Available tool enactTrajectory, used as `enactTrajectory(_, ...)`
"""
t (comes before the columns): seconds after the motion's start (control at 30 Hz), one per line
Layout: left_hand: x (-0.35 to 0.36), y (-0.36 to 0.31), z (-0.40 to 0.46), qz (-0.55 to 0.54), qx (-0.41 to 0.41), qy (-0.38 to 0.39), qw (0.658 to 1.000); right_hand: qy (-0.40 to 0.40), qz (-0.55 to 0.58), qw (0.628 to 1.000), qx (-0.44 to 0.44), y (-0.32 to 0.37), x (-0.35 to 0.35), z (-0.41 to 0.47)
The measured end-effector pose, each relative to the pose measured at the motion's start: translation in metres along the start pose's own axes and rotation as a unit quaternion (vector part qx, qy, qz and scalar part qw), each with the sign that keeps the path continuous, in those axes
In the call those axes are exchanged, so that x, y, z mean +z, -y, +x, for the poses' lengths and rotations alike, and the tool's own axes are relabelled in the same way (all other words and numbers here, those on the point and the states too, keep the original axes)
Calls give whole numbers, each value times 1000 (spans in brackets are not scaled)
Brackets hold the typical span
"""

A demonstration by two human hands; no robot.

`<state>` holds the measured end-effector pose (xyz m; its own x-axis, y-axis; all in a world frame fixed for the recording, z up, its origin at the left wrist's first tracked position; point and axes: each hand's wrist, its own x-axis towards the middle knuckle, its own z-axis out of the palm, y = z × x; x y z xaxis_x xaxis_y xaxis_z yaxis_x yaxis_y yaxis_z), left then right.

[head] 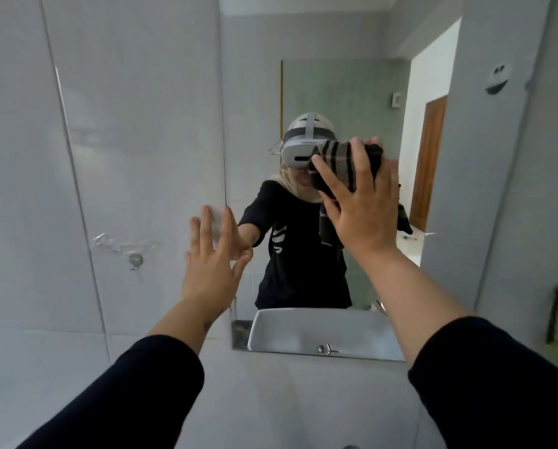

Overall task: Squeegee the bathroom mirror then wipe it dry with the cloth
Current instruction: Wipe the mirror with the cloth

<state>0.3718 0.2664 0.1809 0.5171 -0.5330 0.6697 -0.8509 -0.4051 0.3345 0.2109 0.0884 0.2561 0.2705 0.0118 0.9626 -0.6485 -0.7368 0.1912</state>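
Right now I am pressing the cloth (342, 166), a bunched grey one with dark stripes, against the mirror (335, 92) about halfway up its glass, a little right of centre. My right hand (361, 202) is clamped on the cloth, fingers spread over it and the palm pushing it flat to the glass. My left hand (212, 254) is holding nothing; its fingers are spread apart and it is bracing at the mirror's left edge, where glass meets the tiled wall (109, 157). No squeegee is showing anywhere, so I am judging that this is the drying step.

To do it well, I am thinking I should keep the cloth flat under the whole palm, not just the fingertips, and be working in overlapping passes from the top down to the bottom edge above the sink (303, 332), which shows only as a reflection. I should be turning the cloth to a dry face as it dampens, and keeping my left hand off the glass so it leaves no prints.
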Motion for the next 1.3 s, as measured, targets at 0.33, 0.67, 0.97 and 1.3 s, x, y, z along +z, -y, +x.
enactTrajectory(0.33,8,3,1,-13,-7,-19,1000,-48,-24,977,205,-107,-17,-46)
enactTrajectory(0.67,7,1,1,1,-15,-17,1000,-108,-30,937,331,-70,3,-86)
enactTrajectory(0.97,0,-2,-1,-9,-15,-7,1000,-46,23,994,98,53,23,-48)
enactTrajectory(1.3,33,36,-50,-17,-34,6,999,-13,40,991,-123,122,40,-51)
